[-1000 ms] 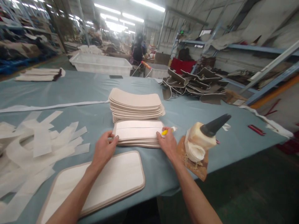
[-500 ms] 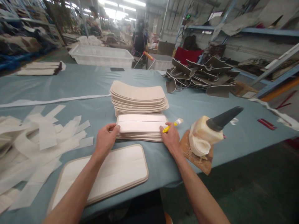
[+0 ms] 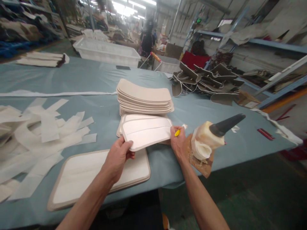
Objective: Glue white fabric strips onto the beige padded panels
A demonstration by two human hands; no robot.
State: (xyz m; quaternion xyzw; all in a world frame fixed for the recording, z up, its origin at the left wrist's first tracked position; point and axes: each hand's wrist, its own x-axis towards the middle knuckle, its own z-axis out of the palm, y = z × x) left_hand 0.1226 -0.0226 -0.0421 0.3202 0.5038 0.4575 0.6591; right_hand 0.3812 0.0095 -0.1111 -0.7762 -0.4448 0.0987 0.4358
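Between my hands is a white panel [image 3: 147, 131] with a beige border and a line across it, tilted with its left end toward me. My left hand [image 3: 118, 156] pinches its near left corner, thumb on top. My right hand [image 3: 177, 140] holds a small brush with a yellow handle [image 3: 177, 132], its fingers also at the panel's right end. Under the panel, more of the same lie in a low stack [image 3: 120, 127]. Behind it rises a taller stack of beige panels [image 3: 145, 95]. Larger white panels [image 3: 81, 172] lie near me, partly hidden by my left arm.
A glue-smeared container with a dark spout [image 3: 203, 137] sits on a brown board [image 3: 207, 167] at right. Loose white strips [image 3: 48, 131] cover the left. Dark grey pieces [image 3: 208, 80] are heaped at the back right, and a white bin [image 3: 107, 52] stands behind the table.
The top panel's left end has been lifted off the low stack and drawn toward me by my left hand. My right hand stays at the right end, still with the brush.
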